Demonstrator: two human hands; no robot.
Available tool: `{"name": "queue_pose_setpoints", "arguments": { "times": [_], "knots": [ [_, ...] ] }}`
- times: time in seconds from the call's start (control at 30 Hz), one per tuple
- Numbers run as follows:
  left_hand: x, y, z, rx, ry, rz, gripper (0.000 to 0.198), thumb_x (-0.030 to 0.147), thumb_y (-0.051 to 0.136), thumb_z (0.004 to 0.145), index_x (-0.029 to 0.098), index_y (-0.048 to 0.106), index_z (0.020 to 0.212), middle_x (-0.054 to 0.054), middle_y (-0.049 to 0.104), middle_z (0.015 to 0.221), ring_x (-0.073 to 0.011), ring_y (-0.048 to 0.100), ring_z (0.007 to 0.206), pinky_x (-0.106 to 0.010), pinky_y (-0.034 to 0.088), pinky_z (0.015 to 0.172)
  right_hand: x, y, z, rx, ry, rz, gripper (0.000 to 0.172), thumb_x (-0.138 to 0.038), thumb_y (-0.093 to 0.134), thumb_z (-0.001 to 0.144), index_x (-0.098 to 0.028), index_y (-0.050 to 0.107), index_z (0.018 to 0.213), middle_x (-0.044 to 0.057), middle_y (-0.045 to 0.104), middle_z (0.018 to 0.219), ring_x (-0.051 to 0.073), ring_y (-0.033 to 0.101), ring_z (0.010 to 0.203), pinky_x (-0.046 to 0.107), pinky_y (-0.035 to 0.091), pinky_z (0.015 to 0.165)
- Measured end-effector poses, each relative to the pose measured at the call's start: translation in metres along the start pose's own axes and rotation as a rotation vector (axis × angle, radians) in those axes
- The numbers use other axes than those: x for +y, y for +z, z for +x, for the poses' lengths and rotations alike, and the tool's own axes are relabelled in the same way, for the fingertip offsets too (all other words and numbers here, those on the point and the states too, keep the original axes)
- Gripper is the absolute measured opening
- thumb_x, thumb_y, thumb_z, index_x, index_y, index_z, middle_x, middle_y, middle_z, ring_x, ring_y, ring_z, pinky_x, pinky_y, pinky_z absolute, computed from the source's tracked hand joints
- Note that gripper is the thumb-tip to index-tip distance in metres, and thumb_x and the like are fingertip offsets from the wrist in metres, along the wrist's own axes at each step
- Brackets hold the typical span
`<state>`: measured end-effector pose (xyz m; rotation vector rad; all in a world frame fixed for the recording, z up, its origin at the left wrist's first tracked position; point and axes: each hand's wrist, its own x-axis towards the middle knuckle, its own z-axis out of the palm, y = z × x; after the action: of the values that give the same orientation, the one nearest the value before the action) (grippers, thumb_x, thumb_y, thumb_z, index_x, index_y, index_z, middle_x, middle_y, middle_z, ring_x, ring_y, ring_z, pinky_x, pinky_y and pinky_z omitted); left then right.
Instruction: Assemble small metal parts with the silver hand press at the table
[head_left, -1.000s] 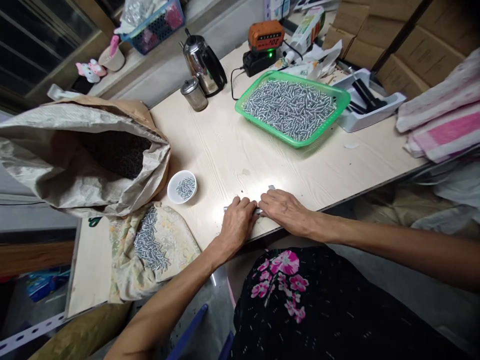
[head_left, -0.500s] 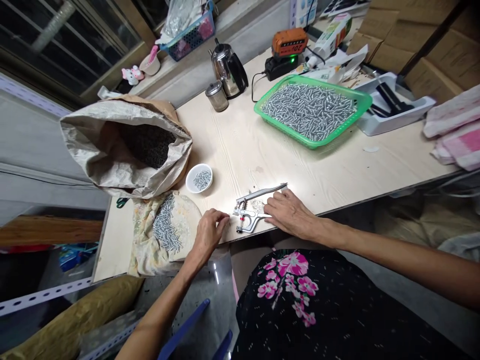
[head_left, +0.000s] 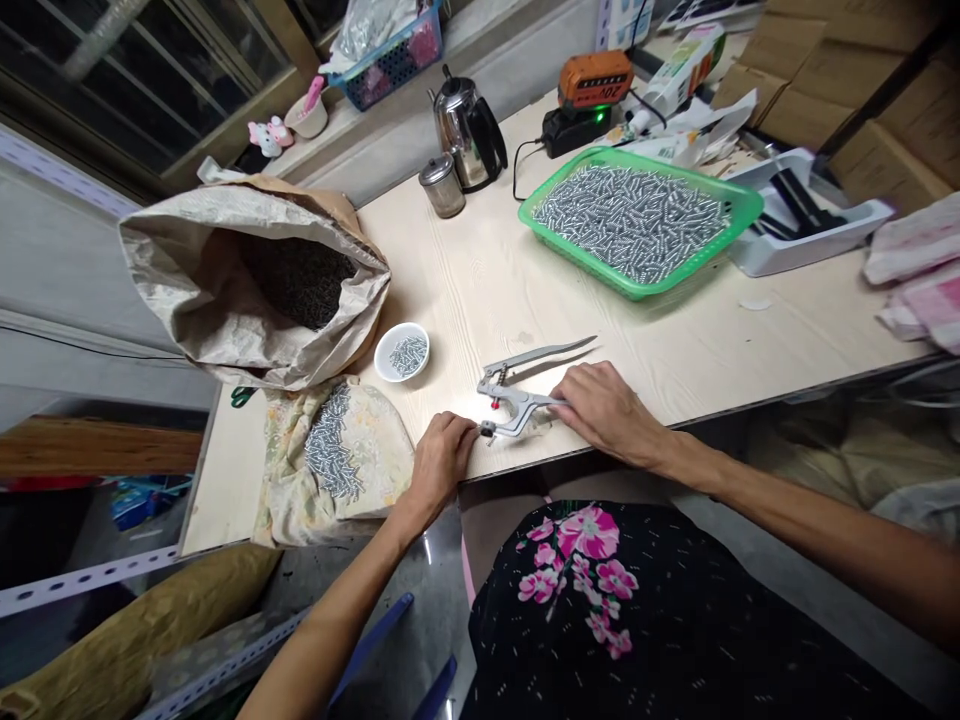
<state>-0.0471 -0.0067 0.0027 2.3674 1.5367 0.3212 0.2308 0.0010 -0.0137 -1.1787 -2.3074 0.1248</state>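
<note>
My right hand (head_left: 600, 405) is closed around the lower handle of silver snap-fastener pliers (head_left: 517, 412), near the front table edge. The upper handle stands free, so the pliers are spread apart. A spring and a red part show at their head. My left hand (head_left: 444, 455) is pinched beside the lower jaw; whatever its fingertips hold is too small to make out. Left of it, a heap of small silvery metal pieces (head_left: 330, 450) lies on a patterned cloth (head_left: 382, 425). Behind the hand stands a white bowl (head_left: 381, 362) with more such pieces.
A green tray (head_left: 637, 290) full of silvery pieces sits at the back right, beside a grey bin (head_left: 810, 250). An open sack (head_left: 172, 270) with dark contents stands at the left. Behind are a kettle (head_left: 465, 130), a metal canister (head_left: 441, 190) and an orange battery (head_left: 596, 80) on a charger.
My right hand has gone from near both handles to the lower one, and the pliers have tilted, handles farther right. My left hand has moved right, up to the lower jaw.
</note>
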Motion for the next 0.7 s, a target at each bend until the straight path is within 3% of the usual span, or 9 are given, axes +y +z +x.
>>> {"name": "queue_pose_setpoints", "arguments": {
  "times": [0.1, 0.17, 0.27, 0.33, 0.43, 0.53, 0.63, 0.7],
  "knots": [
    [0.013, 0.002, -0.002, -0.015, -0.027, -0.096, 0.012, 0.025, 0.053, 0.095, 0.019, 0.064, 0.094, -0.005, 0.064, 0.090, -0.0178, 0.060, 0.087, -0.029, 0.049, 0.079, 0.012, -0.002, -0.006, 0.077, 0.104, 0.034, 0.015, -0.028, 0.041, 0.100, -0.019, 0.052, 0.092, 0.007, 0.058, 0.086, 0.021, 0.049, 0.082, 0.036, 0.034, 0.075],
    [0.021, 0.007, -0.004, -0.039, -0.021, -0.042, 0.012, 0.023, 0.052, 0.096, 0.019, 0.063, 0.095, -0.006, 0.064, 0.092, -0.0192, 0.059, 0.090, -0.031, 0.049, 0.080, 0.018, -0.002, -0.012, 0.106, 0.136, 0.041, 0.013, -0.027, 0.042, 0.099, -0.020, 0.051, 0.093, 0.007, 0.059, 0.087, 0.022, 0.051, 0.083, 0.036, 0.034, 0.074],
    [0.025, 0.014, -0.004, -0.044, -0.051, 0.057, 0.016, 0.017, 0.046, 0.096, 0.018, 0.062, 0.090, -0.007, 0.062, 0.092, -0.0207, 0.058, 0.091, -0.033, 0.048, 0.079, 0.021, 0.000, -0.019, 0.112, 0.142, 0.047, 0.012, -0.026, 0.043, 0.099, -0.020, 0.050, 0.093, 0.006, 0.058, 0.087, 0.022, 0.051, 0.083, 0.036, 0.035, 0.075],
    [0.023, 0.015, 0.000, -0.037, -0.098, -0.008, 0.015, 0.015, 0.048, 0.094, 0.018, 0.061, 0.088, -0.007, 0.063, 0.090, -0.0200, 0.058, 0.088, -0.033, 0.048, 0.079, 0.021, 0.002, -0.023, 0.116, 0.128, 0.048, 0.012, -0.025, 0.043, 0.099, -0.020, 0.050, 0.093, 0.006, 0.058, 0.086, 0.022, 0.052, 0.082, 0.036, 0.035, 0.075],
    [0.015, 0.008, 0.012, -0.074, -0.287, -0.360, 0.006, 0.019, 0.057, 0.088, 0.016, 0.062, 0.085, -0.003, 0.064, 0.077, -0.0167, 0.060, 0.072, -0.030, 0.049, 0.070, 0.019, 0.005, -0.025, 0.133, 0.113, 0.035, 0.012, -0.025, 0.044, 0.099, -0.019, 0.051, 0.092, 0.006, 0.059, 0.085, 0.022, 0.053, 0.083, 0.035, 0.036, 0.076],
    [0.005, -0.003, 0.025, -0.067, -0.537, -0.803, 0.015, 0.028, 0.067, 0.082, 0.013, 0.062, 0.082, 0.001, 0.059, 0.060, -0.0122, 0.056, 0.054, -0.026, 0.048, 0.057, 0.015, 0.007, -0.023, 0.111, 0.098, 0.001, 0.012, -0.023, 0.045, 0.098, -0.019, 0.053, 0.092, 0.007, 0.060, 0.085, 0.022, 0.053, 0.083, 0.036, 0.036, 0.077],
    [0.000, -0.011, 0.033, -0.052, -0.695, -1.117, 0.030, 0.033, 0.080, 0.071, 0.011, 0.062, 0.082, 0.001, 0.060, 0.059, -0.0096, 0.056, 0.052, -0.024, 0.050, 0.055, 0.008, 0.008, -0.017, 0.066, 0.071, -0.056, 0.014, -0.022, 0.045, 0.097, -0.018, 0.056, 0.091, 0.007, 0.060, 0.084, 0.022, 0.052, 0.080, 0.038, 0.035, 0.078],
    [-0.002, -0.012, 0.035, -0.112, -0.758, -1.243, 0.035, 0.033, 0.085, 0.068, 0.010, 0.063, 0.083, -0.001, 0.062, 0.063, -0.0086, 0.057, 0.054, -0.023, 0.052, 0.056, 0.002, 0.010, -0.011, 0.044, 0.040, -0.101, 0.015, -0.021, 0.045, 0.097, -0.017, 0.058, 0.089, 0.007, 0.059, 0.082, 0.022, 0.051, 0.078, 0.038, 0.034, 0.079]
  ]
}}
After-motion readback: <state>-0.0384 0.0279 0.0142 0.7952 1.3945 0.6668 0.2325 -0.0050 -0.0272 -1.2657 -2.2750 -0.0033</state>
